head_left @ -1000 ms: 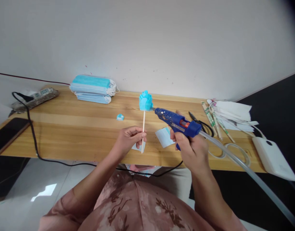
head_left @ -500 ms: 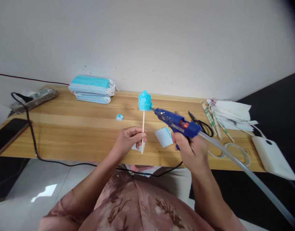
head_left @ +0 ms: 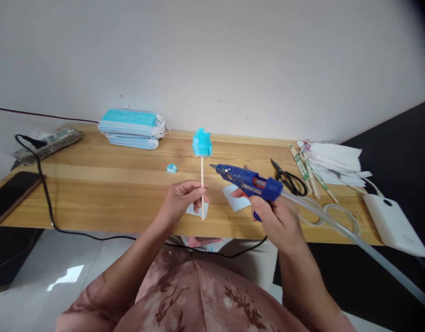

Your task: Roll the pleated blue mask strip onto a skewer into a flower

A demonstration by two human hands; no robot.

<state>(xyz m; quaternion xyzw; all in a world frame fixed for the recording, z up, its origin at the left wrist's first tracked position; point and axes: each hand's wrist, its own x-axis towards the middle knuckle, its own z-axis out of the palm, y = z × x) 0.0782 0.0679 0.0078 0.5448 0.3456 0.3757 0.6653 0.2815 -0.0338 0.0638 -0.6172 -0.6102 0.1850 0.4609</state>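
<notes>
Between its thumb and fingers my left hand (head_left: 186, 198) pinches a thin pale stick (head_left: 202, 173), held upright. A light-blue flower (head_left: 201, 143) of folded material tops the stick. My right hand (head_left: 276, 216) is wrapped round the handle of a blue hot glue gun (head_left: 248, 180), whose nozzle points left, just right of the stick and apart from it. A long translucent glue stick (head_left: 357, 246) trails from the gun's back. Under the gun lies a pale-blue square (head_left: 235, 198); another pale square (head_left: 194, 210) is partly hidden by my left hand. A small blue folded piece (head_left: 171, 168) rests to the left.
Stacked face masks (head_left: 129, 129) stand at the back left of the wooden table (head_left: 111, 184). Black scissors (head_left: 290, 180), printed wrappers (head_left: 302, 170) and a white power bank (head_left: 394, 223) lie right. At left are a power strip (head_left: 60, 138), phone (head_left: 13, 196) and black cable (head_left: 48, 198).
The glue gun's nozzle has come away from the flower's base and dropped lower. The flower has shifted slightly left and turned on its stick. My right index finger has extended from the grip.
</notes>
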